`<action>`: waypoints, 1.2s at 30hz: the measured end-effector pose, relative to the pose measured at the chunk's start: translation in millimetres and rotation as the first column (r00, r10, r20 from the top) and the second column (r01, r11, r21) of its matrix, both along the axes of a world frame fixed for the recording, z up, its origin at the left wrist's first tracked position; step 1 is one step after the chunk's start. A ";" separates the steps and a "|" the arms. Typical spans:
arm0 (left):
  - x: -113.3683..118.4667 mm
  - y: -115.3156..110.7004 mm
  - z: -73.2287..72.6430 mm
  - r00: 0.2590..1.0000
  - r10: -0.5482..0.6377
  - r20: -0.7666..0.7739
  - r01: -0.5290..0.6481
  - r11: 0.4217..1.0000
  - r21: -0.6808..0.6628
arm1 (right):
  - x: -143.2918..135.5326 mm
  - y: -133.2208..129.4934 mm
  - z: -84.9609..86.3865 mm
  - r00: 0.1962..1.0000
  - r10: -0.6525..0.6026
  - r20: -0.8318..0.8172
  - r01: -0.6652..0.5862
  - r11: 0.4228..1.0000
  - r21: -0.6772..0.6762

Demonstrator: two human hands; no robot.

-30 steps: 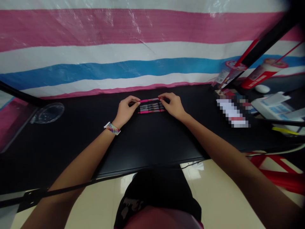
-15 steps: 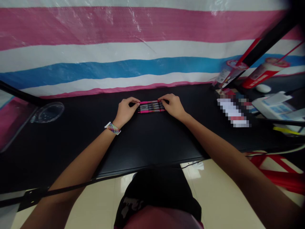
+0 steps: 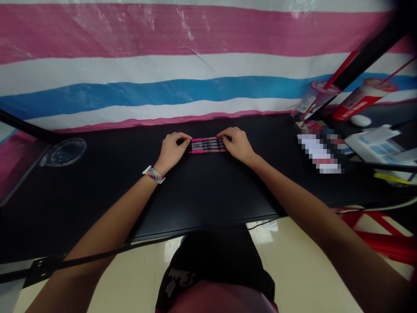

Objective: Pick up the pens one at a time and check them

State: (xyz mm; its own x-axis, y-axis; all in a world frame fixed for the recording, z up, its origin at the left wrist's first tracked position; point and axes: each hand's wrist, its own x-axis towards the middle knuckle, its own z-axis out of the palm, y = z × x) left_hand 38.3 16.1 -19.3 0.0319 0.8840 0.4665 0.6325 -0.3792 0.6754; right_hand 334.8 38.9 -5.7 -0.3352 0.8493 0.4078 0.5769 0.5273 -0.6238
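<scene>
Several pens (image 3: 207,145), pink, grey and black, lie side by side in a flat row on the black table (image 3: 208,187), pointing left to right. My left hand (image 3: 172,150) pinches the left ends of the row between thumb and fingers, with a multicoloured woven band (image 3: 153,174) around its wrist. At the right ends, my right hand (image 3: 237,144) grips the pens in the same way, its thumb and forefinger against them. The fingertips hide the ends of some pens.
A clear round plastic lid (image 3: 66,152) lies at the left. Two drink cups with straws, one clear (image 3: 314,102) and one red and white (image 3: 363,100), stand at the back right near a white mouse (image 3: 360,121). A striped sheet (image 3: 195,67) hangs behind the table.
Both hands stay at the ends of the pen row, and the pens look unmoved. The view has shifted very slightly.
</scene>
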 end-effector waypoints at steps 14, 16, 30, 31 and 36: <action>12.0 -16.5 16.8 0.979 -0.003 0.202 0.022 0.995 -0.093 | -9.1 8.7 -15.2 0.922 -0.113 -0.371 0.090 0.993 -0.077; 17.7 -20.8 16.6 0.961 0.001 0.275 0.026 0.995 -0.093 | -13.3 8.7 -20.2 0.890 -0.137 -0.435 0.091 0.988 -0.127; 50.2 -38.5 16.4 0.742 -0.160 0.651 0.270 0.960 -0.072 | -35.8 -5.6 -34.2 0.666 -0.176 -0.725 -0.083 0.948 -0.306; 51.1 -40.6 17.6 0.738 -0.159 0.655 0.265 0.962 -0.064 | -35.8 -7.5 -33.3 0.664 -0.179 -0.726 -0.090 0.945 -0.315; 54.4 -50.9 21.7 0.712 -0.122 0.692 0.231 0.971 -0.067 | -35.3 -21.7 -26.0 0.658 -0.172 -0.733 -0.128 0.934 -0.334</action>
State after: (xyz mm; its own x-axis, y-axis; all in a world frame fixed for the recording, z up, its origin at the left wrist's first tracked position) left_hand 92.7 -34.9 2.3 -0.0821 0.9508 0.2986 -0.0854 -0.3052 0.9484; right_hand 299.5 17.3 -31.8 -0.0267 0.9786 0.2041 -0.1504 0.1979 -0.9686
